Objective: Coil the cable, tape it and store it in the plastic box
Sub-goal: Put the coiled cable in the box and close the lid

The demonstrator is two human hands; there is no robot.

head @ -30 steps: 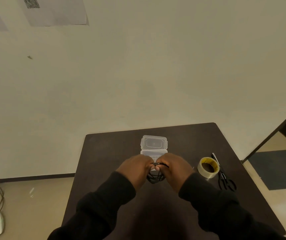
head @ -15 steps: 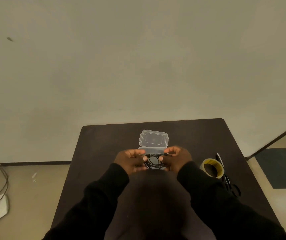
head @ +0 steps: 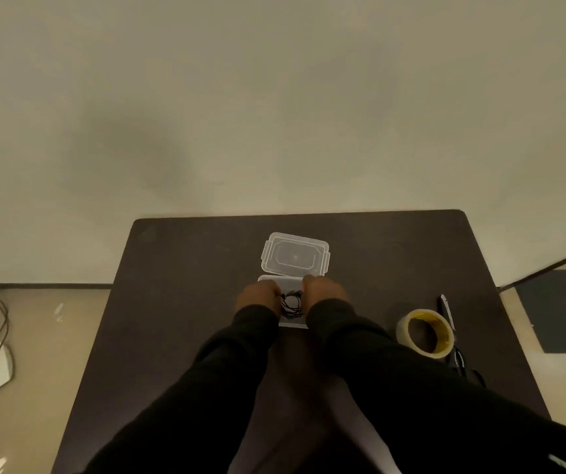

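1. Head view: one dark surface (head: 179, 302) carries one clear plastic box (head: 293, 323), one roll of tape (head: 425, 331) and one pair of scissors (head: 457, 359).
2. One hinged lid (head: 295, 255) stands open at the box's far side.
3. One coiled black cable (head: 291, 304) sits over the open box, between the two hands; whether it rests on the box floor cannot be told.
4. Left hand (head: 259, 299): its fingers curl in at the coil's left edge, pinching the cable.
5. Right hand (head: 324, 292): its fingers curl in at the coil's right edge, also gripping the cable.
6. Two black sleeves (head: 226, 371) run from the bottom edge to the hands.
7. Tape roll lies right of the box, well apart, the scissors just beyond it near the surface's right edge.
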